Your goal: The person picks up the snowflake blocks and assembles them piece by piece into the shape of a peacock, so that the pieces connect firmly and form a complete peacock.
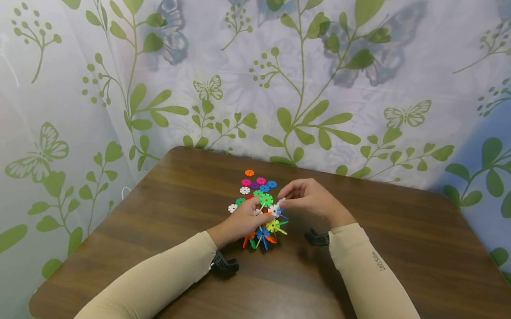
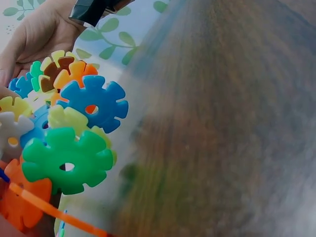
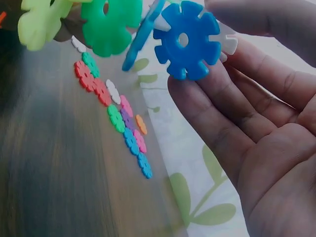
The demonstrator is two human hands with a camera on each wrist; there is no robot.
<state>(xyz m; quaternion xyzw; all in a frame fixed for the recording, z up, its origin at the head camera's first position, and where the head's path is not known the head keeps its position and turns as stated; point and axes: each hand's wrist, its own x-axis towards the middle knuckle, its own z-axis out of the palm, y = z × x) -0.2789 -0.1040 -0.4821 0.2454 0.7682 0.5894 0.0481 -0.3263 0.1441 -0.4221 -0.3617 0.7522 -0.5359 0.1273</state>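
Observation:
My left hand (image 1: 239, 220) grips a cluster of interlocking flower-shaped plastic discs (image 1: 263, 233), with its thumb across the top. The cluster mixes blue, green, yellow, orange and white discs slotted together at angles. In the left wrist view a green disc (image 2: 67, 160) and a blue disc (image 2: 95, 103) stick out of it. My right hand (image 1: 316, 200) is at the cluster's upper right, pinching a white disc (image 3: 230, 44) between thumb and fingers. A blue disc (image 3: 187, 40) partly covers that white disc in the right wrist view, and the fingertips lie right beside it.
Loose discs lie flat on the brown wooden table (image 1: 177, 203) beyond the cluster, among them an orange disc (image 1: 249, 173), a pink disc (image 1: 246, 182) and a white disc (image 1: 232, 208). A curtain (image 1: 224, 100) with leaves and butterflies hangs behind the table's far edge.

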